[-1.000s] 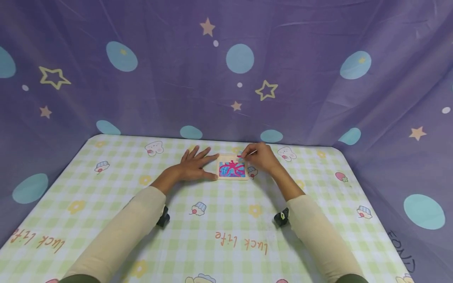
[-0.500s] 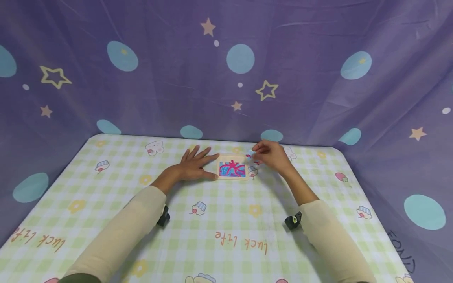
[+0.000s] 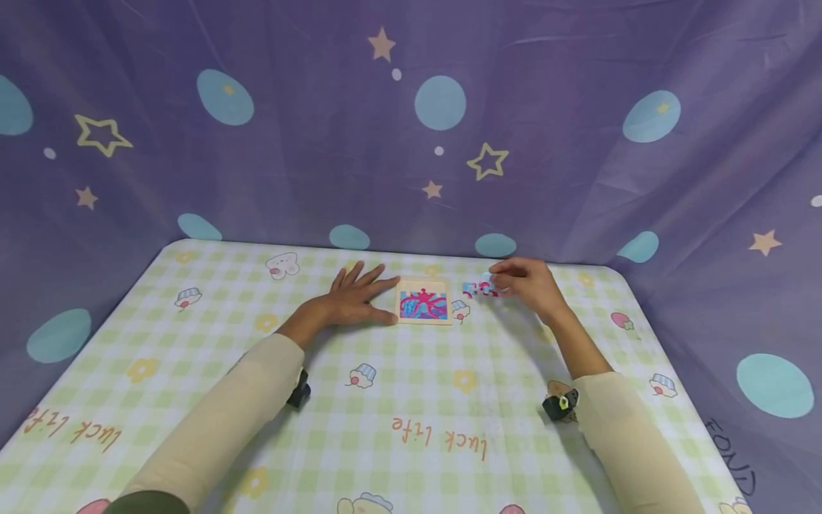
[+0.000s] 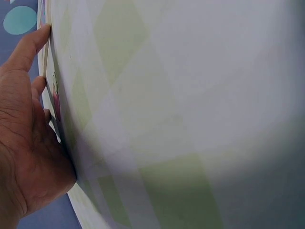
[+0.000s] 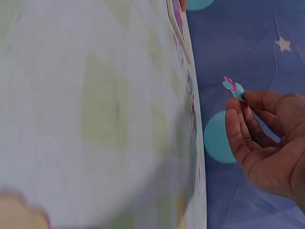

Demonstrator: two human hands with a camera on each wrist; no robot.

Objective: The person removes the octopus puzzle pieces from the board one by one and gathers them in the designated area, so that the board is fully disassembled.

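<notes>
A green-and-white checked cloth (image 3: 411,357), its far corners rounded, runs back to a purple wall (image 3: 546,71) of creased fabric that also closes in both sides. The wall carries pale blue ovals (image 3: 439,103), peach stars (image 3: 382,44), yellow outlined stars (image 3: 103,135) and white dots (image 3: 439,151), with dark letters (image 3: 731,457) low on the right. Over the cloth are scattered cupcakes (image 3: 364,376), yellow flowers (image 3: 464,380), a white animal head (image 3: 282,265) and a strawberry (image 3: 621,320); the orange words "luck life" (image 3: 439,439) read upside down from this side. Near the far edge, around the middle, lies a pale tray (image 3: 424,322), its lower part filled by a pink, blue and purple picture, its upper strip bare. The left hand (image 3: 353,300) rests with fingers spread apart, clamped on nothing, thumb and forefinger touching the tray's left side. Pieces (image 3: 472,289) lie on the cloth just right of the tray. By them, the right hand (image 3: 529,282) pinches a blue-and-pink piece (image 5: 233,87) between thumb and fingertips, raised off the cloth. Its arm throws a soft shadow toward the near side.
</notes>
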